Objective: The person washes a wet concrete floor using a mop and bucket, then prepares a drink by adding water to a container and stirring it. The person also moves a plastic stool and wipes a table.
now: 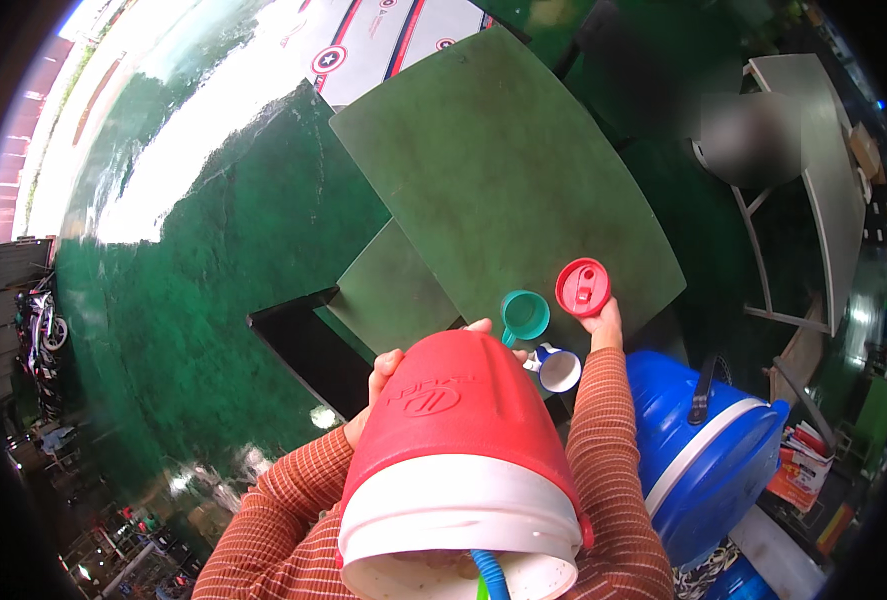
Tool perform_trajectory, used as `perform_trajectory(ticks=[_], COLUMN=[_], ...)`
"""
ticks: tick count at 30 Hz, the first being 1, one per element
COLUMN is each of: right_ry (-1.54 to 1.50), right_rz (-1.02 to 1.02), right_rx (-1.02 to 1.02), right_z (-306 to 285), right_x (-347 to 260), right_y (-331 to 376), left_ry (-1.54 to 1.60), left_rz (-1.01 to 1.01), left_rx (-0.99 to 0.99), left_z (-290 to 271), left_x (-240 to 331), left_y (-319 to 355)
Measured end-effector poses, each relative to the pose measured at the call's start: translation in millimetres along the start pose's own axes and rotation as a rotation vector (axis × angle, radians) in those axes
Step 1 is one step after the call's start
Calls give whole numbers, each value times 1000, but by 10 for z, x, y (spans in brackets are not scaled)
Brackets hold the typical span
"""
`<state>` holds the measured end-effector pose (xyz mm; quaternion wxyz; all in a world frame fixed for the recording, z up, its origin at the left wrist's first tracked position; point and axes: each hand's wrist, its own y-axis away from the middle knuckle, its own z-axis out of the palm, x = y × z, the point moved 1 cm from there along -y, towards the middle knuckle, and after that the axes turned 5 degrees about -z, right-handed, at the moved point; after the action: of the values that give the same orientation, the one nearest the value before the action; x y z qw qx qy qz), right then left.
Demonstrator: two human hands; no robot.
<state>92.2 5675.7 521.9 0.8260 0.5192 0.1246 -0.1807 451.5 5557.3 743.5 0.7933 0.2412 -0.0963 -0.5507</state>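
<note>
A large red cooler jug [443, 400] with a white collar lies tipped in front of me, its open mouth toward me. Inside the mouth are a blue ribbed tube [489, 570] and a bit of green. My left hand [373, 385] curls round the jug's far left side, partly hidden behind it; fingertips show at its far end. My right hand [605, 325] grips a red-lidded cup [584, 287], lid facing up, over the table's near edge. Between the cup and the jug sits a teal mug [525, 316]. Closer to me is a white mug with blue [558, 370].
A green table [503, 150] stretches ahead. At my right stands a large blue cooler [708, 450] with a black handle. Beyond, a person is blurred by a grey table [813, 190]. A dark frame [308, 350] stands left on the green floor [213, 300].
</note>
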Motion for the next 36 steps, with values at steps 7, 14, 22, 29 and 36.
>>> perform_trajectory(ticks=[7, 14, 22, 29, 36], right_ry=[171, 523, 553, 552, 710], right_rz=[-28, -201, -545, -700, -900], right_rx=[151, 536, 112, -163, -250], right_z=[-119, 156, 377, 399, 325], right_x=[-55, -95, 126, 935, 1596], right_y=[-120, 270, 1758, 3914, 5483], left_ry=[9, 5, -80, -74, -346], left_rz=[22, 37, -142, -447, -288], left_rx=[3, -4, -60, -22, 47], left_z=[31, 4, 108, 514, 126], left_x=[-69, -49, -9, -214, -426], left_y=[-41, 250, 887, 1793, 2235])
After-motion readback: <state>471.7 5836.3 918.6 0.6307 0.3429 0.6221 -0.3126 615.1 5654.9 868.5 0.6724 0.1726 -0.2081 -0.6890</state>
